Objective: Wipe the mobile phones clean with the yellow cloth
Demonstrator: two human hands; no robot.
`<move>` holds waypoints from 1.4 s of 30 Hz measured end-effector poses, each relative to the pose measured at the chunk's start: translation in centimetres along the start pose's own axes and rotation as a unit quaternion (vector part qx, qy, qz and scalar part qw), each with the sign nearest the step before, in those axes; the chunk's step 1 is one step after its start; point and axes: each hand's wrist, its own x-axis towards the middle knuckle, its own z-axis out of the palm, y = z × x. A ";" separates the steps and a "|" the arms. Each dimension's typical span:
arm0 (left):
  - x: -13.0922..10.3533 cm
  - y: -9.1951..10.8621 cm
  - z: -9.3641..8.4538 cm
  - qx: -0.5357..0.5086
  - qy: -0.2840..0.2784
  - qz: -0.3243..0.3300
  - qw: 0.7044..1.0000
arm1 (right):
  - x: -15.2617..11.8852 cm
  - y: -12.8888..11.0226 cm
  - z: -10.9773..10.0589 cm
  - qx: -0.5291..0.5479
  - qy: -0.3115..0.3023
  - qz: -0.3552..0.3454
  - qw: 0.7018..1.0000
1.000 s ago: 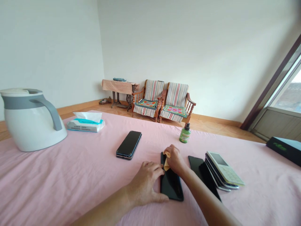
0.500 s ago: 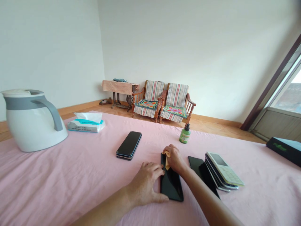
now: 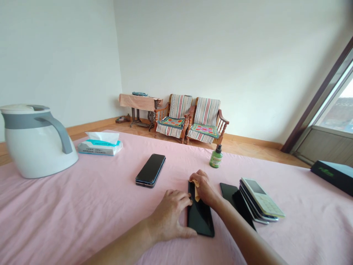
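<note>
A black phone (image 3: pixel 200 219) lies flat on the pink cloth (image 3: pixel 110 206) between my hands. My left hand (image 3: pixel 171 215) rests against its left side, fingertips at the upper left edge and thumb by the lower left. Bunched in my right hand (image 3: pixel 202 186) is an orange-yellow cloth (image 3: pixel 196 192), pressed on the phone's upper part. Right of it lie another dark phone (image 3: pixel 230 191) and a stack of several phones topped by a light keypad one (image 3: pixel 261 197). Two stacked phones (image 3: pixel 151 169) sit to the left.
A white and grey jug (image 3: pixel 40 143) and a tissue pack (image 3: pixel 99 144) stand at the left. A green bottle (image 3: pixel 216 158) is beyond my right hand. One dark box (image 3: pixel 331 175) lies at the right edge. Two chairs (image 3: pixel 204 117) stand by the wall.
The view has shifted very slightly. Both hands and the phone between them show hardly any movement; my right hand still has the cloth.
</note>
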 end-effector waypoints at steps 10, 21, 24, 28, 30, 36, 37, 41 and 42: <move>0.0 0.2 -0.2 0.000 -0.001 0.001 1.000 | -0.7 -0.1 0.3 0.010 -0.006 -0.017 1.000; -0.1 0.4 -0.1 -0.001 0.001 -0.002 1.000 | -2.6 -1.8 -0.5 0.030 0.001 -0.016 0.999; -0.1 0.2 0.1 -0.015 0.007 -0.014 1.000 | -4.3 -3.0 -1.7 0.042 0.000 -0.008 0.999; -0.1 -0.5 0.4 -0.034 0.008 -0.016 0.999 | -6.5 -4.4 -3.5 0.092 -0.031 0.003 0.995; 0.0 -0.8 0.5 -0.033 0.001 0.000 0.999 | -7.2 -4.9 -3.8 0.125 -0.041 0.003 0.991; 0.3 -1.0 0.4 -0.028 -0.021 0.004 0.999 | -7.7 -6.1 -2.7 0.180 -0.041 -0.019 0.983; 0.3 -1.0 0.4 -0.030 -0.022 0.000 0.999 | -7.7 -6.4 -2.7 0.185 -0.047 -0.027 0.981; 0.3 -1.2 0.5 -0.036 -0.020 -0.004 0.999 | -8.6 -7.3 -3.5 0.189 -0.089 -0.038 0.977; 0.3 -1.2 0.5 -0.036 -0.020 -0.003 0.999 | -8.9 -7.5 -3.9 0.185 -0.098 -0.034 0.977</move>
